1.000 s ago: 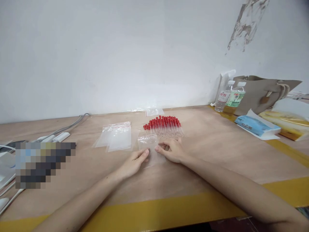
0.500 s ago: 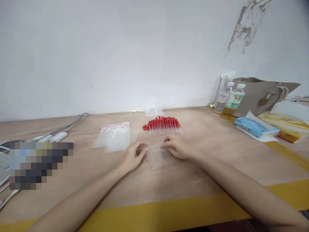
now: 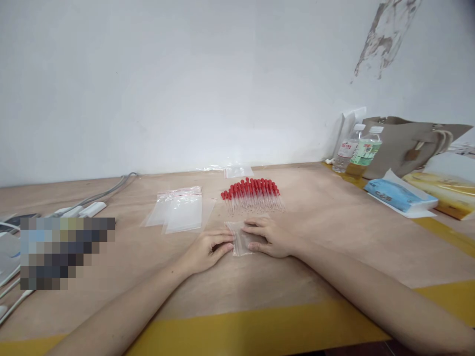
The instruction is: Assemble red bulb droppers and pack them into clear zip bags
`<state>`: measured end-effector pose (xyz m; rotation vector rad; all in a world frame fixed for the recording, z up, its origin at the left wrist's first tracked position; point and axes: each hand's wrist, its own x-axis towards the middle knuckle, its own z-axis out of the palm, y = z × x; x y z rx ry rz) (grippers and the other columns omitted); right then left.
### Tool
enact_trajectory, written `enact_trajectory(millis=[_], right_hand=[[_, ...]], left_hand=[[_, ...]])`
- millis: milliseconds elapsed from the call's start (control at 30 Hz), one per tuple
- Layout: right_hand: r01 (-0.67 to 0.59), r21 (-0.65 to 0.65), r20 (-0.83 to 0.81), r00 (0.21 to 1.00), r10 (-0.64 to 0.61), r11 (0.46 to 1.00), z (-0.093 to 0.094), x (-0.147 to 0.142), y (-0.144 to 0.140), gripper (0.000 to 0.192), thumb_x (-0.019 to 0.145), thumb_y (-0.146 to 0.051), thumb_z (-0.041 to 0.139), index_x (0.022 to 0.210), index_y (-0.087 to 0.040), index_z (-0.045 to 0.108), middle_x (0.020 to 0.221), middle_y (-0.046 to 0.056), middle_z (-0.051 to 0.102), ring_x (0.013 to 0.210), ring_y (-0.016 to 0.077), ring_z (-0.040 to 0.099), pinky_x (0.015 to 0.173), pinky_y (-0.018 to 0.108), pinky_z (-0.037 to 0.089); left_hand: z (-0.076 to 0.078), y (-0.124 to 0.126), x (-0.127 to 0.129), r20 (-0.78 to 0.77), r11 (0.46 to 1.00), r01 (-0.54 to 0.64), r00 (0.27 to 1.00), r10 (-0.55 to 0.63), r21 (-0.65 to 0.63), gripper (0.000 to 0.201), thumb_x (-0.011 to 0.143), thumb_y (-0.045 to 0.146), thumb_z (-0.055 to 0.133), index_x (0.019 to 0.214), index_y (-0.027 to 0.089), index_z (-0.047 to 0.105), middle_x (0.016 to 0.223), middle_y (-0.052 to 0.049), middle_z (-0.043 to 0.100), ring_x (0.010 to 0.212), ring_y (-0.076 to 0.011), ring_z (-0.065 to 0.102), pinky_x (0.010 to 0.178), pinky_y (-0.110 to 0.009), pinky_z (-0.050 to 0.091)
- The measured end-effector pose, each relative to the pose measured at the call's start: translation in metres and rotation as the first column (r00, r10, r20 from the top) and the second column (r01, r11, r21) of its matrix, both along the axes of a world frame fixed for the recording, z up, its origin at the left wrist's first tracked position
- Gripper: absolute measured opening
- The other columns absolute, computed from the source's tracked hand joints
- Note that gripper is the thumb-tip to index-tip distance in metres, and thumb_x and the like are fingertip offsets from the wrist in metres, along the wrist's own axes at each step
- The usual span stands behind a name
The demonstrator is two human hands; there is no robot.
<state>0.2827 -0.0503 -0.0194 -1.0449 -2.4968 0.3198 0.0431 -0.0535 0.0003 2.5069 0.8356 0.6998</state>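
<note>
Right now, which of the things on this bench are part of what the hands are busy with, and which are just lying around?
In use:
- small clear bag, pressed flat under left hand and right hand
- red-capped droppers, just behind the bag
- stack of zip bags

Lying about:
- two water bottles
- beige handbag
- blue tissue pack
- grey cables

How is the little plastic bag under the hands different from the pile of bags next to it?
The small clear bag is a single one, pinned flat by the left hand and right hand; the stack of bags is several, fanned out and untouched. The stack shows red strips at the top; none is visible on the small clear bag. Both are see-through plastic lying on the wooden table.
</note>
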Motion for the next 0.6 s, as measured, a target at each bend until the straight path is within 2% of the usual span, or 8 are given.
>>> enact_trajectory(millis=[133, 300, 400, 533, 600], right_hand=[[0.038, 0.021, -0.024, 0.999, -0.038, 0.999, -0.002, -0.001, 0.001, 0.051, 0.082, -0.051, 0.041, 0.123, -0.021, 0.048, 0.129, 0.011, 0.043, 0.117, 0.0244, 0.039, 0.096, 0.043, 0.031], [0.082, -0.007, -0.030, 0.996, -0.082, 0.997, 0.000, 0.000, 0.002, 0.055, 0.082, -0.052, 0.038, 0.125, -0.018, 0.045, 0.131, 0.012, 0.040, 0.118, 0.0238, 0.038, 0.097, 0.040, 0.032], [0.103, -0.028, 0.012, 0.995, -0.103, 0.994, 0.004, 0.002, 0.001, 0.064, 0.079, -0.058, 0.039, 0.129, -0.018, 0.039, 0.133, 0.011, 0.037, 0.119, 0.0251, 0.036, 0.097, 0.041, 0.031], [0.101, -0.011, 0.079, 0.992, -0.100, 0.995, 0.008, 0.005, 0.002, 0.072, 0.074, -0.063, 0.042, 0.131, -0.019, 0.037, 0.134, 0.010, 0.036, 0.121, 0.0269, 0.033, 0.098, 0.045, 0.027], [0.081, -0.001, 0.082, 0.993, -0.081, 0.997, 0.009, 0.006, 0.003, 0.070, 0.075, -0.062, 0.042, 0.131, -0.020, 0.036, 0.133, 0.009, 0.038, 0.121, 0.0267, 0.033, 0.099, 0.046, 0.025]], left_hand=[[0.003, 0.010, 0.001, -0.065, 0.999, 0.031, 0.997, -0.031, -0.009, 0.028, 0.087, 0.028, 0.040, 0.098, 0.023, 0.065, 0.109, -0.004, 0.062, 0.106, -0.0176, 0.053, 0.101, -0.038, 0.030], [-0.005, 0.023, 0.006, -0.046, 0.998, -0.060, 0.997, 0.060, 0.005, 0.021, 0.081, 0.034, 0.051, 0.080, 0.023, 0.069, 0.092, -0.002, 0.068, 0.090, -0.0161, 0.061, 0.100, -0.038, 0.029], [-0.009, 0.026, 0.009, -0.052, 0.997, -0.068, 0.996, 0.070, 0.039, 0.023, 0.079, 0.035, 0.053, 0.093, 0.022, 0.066, 0.099, -0.004, 0.066, 0.094, -0.0169, 0.059, 0.102, -0.039, 0.027], [-0.004, 0.024, 0.009, -0.173, 0.995, 0.093, 0.981, -0.085, 0.040, 0.032, 0.087, 0.024, 0.039, 0.116, 0.026, 0.053, 0.127, -0.004, 0.048, 0.119, -0.0169, 0.041, 0.104, -0.041, 0.023], [0.000, 0.022, 0.009, -0.213, 0.989, 0.143, 0.968, -0.133, 0.033, 0.037, 0.088, 0.020, 0.036, 0.122, 0.030, 0.045, 0.134, -0.002, 0.039, 0.123, -0.0170, 0.035, 0.105, -0.043, 0.018]])
